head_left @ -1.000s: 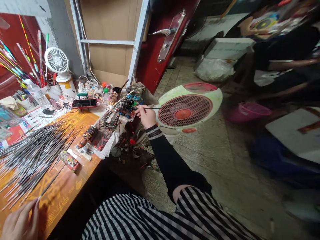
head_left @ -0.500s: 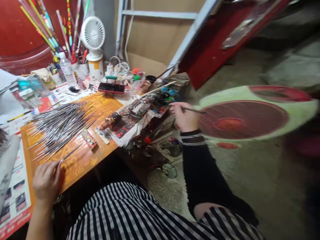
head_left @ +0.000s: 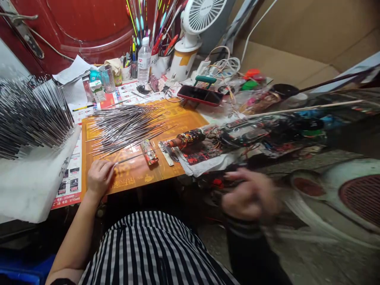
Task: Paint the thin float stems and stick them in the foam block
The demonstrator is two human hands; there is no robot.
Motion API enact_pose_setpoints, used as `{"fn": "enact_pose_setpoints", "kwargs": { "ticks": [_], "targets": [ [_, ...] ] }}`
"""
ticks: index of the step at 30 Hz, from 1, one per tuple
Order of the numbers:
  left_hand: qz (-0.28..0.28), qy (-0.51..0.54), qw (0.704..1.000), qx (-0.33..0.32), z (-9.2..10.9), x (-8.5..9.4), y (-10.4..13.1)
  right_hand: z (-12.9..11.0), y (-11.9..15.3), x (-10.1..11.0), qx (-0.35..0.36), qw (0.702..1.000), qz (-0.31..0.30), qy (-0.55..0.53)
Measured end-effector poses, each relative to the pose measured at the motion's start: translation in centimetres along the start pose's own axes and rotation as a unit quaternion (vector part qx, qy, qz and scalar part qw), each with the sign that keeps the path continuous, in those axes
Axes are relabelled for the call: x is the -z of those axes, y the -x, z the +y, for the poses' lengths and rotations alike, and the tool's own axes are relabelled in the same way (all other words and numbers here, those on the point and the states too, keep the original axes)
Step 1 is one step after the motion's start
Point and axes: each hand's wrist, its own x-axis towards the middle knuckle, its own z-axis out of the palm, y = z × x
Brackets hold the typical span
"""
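Observation:
My left hand (head_left: 100, 176) is closed at the front left of the orange board (head_left: 133, 174). It pinches the end of a thin dark rod (head_left: 129, 159), which points right toward a small paint-speckled block (head_left: 149, 152). Behind it lies a heap of similar thin grey rods (head_left: 124, 126) with narrow tips. My right hand (head_left: 251, 196) is in the air to the right of the table, in front of a paint-stained cloth (head_left: 208, 164). Motion smears its fingers, so whether it holds anything cannot be made out.
Many upright rods (head_left: 32, 114) stand in a white foam block (head_left: 29, 186) at left. Toward the back are a water bottle (head_left: 144, 61), a white fan (head_left: 204, 16) and a phone (head_left: 202, 95). A paint-covered tool handle (head_left: 190, 138) lies right of the board; a large pale fan (head_left: 335, 186) stands lower right.
The view has swung left, bringing in the foam block of rods. My right hand, which held a thin dark stick out by the large fan, is now nearer the table and blurred. My left still holds its rod.

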Motion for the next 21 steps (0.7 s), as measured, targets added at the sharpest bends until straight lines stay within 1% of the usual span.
{"fn": "enact_pose_setpoints", "kwargs": {
  "ticks": [1, 2, 3, 5, 6, 8, 10, 12, 16, 21],
  "targets": [
    [0.000, 0.000, 1.000, 0.001, 0.0, 0.0, 0.0, -2.3, 1.4, -1.4, 0.050, 0.994, -0.080, -0.048],
    [0.001, 0.000, 1.000, 0.002, 0.0, 0.0, 0.0, -4.3, 2.7, -2.8, 0.085, 0.977, -0.168, -0.104],
    [0.001, 0.000, 1.000, 0.002, 0.0, 0.0, 0.0, -6.2, 3.8, -4.2, 0.107, 0.961, -0.209, -0.149],
    [0.004, 0.000, 1.000, 0.002, 0.1, 0.0, 0.0, -9.1, 5.6, -6.8, 0.140, 0.935, -0.227, -0.231],
    [0.005, -0.001, 1.000, 0.000, 0.1, 0.0, 0.0, -10.2, 6.2, -7.9, 0.152, 0.925, -0.236, -0.257],
    [0.008, -0.003, 1.000, -0.003, 0.2, 0.1, 0.0, -11.7, 7.2, -9.7, 0.153, 0.915, -0.245, -0.282],
    [0.010, -0.004, 1.000, -0.003, 0.3, 0.2, 0.0, -12.4, 7.9, -10.8, 0.144, 0.913, -0.249, -0.290],
    [0.012, -0.003, 1.000, -0.002, 0.4, 0.2, 0.0, -12.5, 8.4, -11.3, 0.140, 0.913, -0.249, -0.289],
    [0.012, 0.004, 1.000, 0.001, 0.4, 0.2, 0.0, -12.5, 9.0, -11.4, 0.144, 0.917, -0.256, -0.270],
    [-0.009, 0.007, 1.000, 0.022, 0.4, 0.1, 0.1, -12.8, 9.0, -11.3, 0.142, 0.918, -0.269, -0.255]
  ]
}}
